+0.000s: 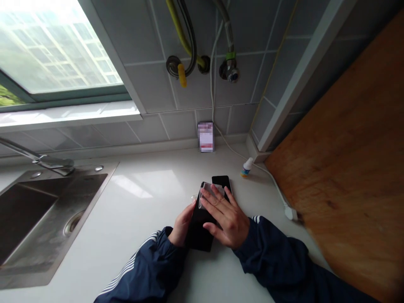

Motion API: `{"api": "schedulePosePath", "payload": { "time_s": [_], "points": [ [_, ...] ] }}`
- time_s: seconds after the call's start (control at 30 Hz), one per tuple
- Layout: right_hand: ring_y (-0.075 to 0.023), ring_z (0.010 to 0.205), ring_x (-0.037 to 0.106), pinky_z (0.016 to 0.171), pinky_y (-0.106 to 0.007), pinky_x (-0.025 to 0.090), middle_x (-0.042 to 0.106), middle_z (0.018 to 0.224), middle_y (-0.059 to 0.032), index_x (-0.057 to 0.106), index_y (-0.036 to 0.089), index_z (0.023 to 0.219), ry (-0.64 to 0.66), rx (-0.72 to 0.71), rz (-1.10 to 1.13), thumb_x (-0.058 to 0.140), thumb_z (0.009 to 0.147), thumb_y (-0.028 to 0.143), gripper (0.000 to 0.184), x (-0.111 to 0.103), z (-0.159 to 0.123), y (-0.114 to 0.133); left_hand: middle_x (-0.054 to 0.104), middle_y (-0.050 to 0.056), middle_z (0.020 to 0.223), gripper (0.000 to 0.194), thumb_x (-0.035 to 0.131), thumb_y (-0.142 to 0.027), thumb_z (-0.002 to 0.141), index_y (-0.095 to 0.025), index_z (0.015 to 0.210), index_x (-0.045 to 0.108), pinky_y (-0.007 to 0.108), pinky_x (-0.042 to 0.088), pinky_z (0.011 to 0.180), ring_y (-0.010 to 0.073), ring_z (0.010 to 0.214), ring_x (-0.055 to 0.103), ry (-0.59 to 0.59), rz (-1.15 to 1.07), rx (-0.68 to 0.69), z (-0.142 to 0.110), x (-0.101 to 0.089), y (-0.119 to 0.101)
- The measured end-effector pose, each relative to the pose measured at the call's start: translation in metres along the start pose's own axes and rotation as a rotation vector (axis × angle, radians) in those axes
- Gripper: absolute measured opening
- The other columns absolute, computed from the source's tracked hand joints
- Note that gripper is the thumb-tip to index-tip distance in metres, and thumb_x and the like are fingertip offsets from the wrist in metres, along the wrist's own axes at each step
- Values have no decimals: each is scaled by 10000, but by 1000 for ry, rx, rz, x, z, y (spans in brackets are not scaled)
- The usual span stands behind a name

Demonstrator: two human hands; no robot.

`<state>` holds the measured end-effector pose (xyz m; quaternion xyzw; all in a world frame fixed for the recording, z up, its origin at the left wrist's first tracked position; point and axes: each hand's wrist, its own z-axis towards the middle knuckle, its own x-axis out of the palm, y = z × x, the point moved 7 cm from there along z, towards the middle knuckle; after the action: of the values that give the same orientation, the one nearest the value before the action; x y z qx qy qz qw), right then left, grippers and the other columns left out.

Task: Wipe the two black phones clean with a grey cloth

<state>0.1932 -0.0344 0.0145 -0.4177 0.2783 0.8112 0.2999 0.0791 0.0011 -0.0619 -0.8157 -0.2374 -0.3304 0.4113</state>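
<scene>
My left hand [182, 225] grips the left edge of a black tablet [199, 233], a flat dark rectangle tilted over the counter. On its upper part lies a folded light grey cloth [206, 188]. My right hand [227, 219] rests on the cloth with fingers stretched and spread, and the palm hides part of the tablet. Just behind the tablet lies a black phone [221, 181], partly covered by the cloth and my right fingers. A small clear item [194, 197] shows by my left fingertips; its kind is unclear.
A small white-capped bottle [246, 167] stands at the back right. Against the tiled wall leans a blurred card or screen [206, 137]. A white cable [233, 150] runs to a plug [291, 212] near the wooden panel [353, 168]. A steel sink [85, 210] with a faucet [53, 163] is at left.
</scene>
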Motion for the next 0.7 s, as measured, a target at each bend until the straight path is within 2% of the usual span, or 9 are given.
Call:
{"api": "schedulePosePath", "payload": {
  "time_s": [0.13,0.27,0.43,0.57,0.7],
  "points": [
    [-301,1530,185,1229,-618,130,335,1594,-95,415,122,1484,27,-30,8,484,991,372,557,-1,0,-2,774,66,1050,263,546,-202,951,-118,1077,761,306,397,1130,204,1151,664,15,18,-42,0,-4,4],
    [-310,1530,182,1218,-655,94,300,1608,-90,376,138,1507,61,-6,-21,489,990,393,587,-1,1,-6,767,66,1077,314,555,-315,963,-140,1156,732,365,454,1087,243,1143,670,48,35,-166,-3,-7,14],
    [-312,1530,179,1219,-633,153,316,1599,-114,371,128,1510,0,-10,-1,506,981,400,610,-5,1,-6,755,109,1098,346,563,-315,948,-109,1187,705,418,471,1058,292,1138,668,33,43,-148,-3,-6,12],
    [-294,1509,261,1218,-609,213,433,1539,-124,497,114,1421,-107,-46,55,501,977,296,479,-10,0,-4,750,122,1097,378,537,-366,959,-91,1148,715,405,480,1035,301,1144,661,62,39,-219,-6,3,13],
    [-291,1488,317,1203,-584,287,497,1498,-114,596,122,1320,-116,-78,90,518,963,253,389,-7,-1,-3,749,87,1116,309,553,-337,951,-129,1075,745,350,489,1007,286,1151,657,64,55,-178,-6,5,7]
  ]
}}
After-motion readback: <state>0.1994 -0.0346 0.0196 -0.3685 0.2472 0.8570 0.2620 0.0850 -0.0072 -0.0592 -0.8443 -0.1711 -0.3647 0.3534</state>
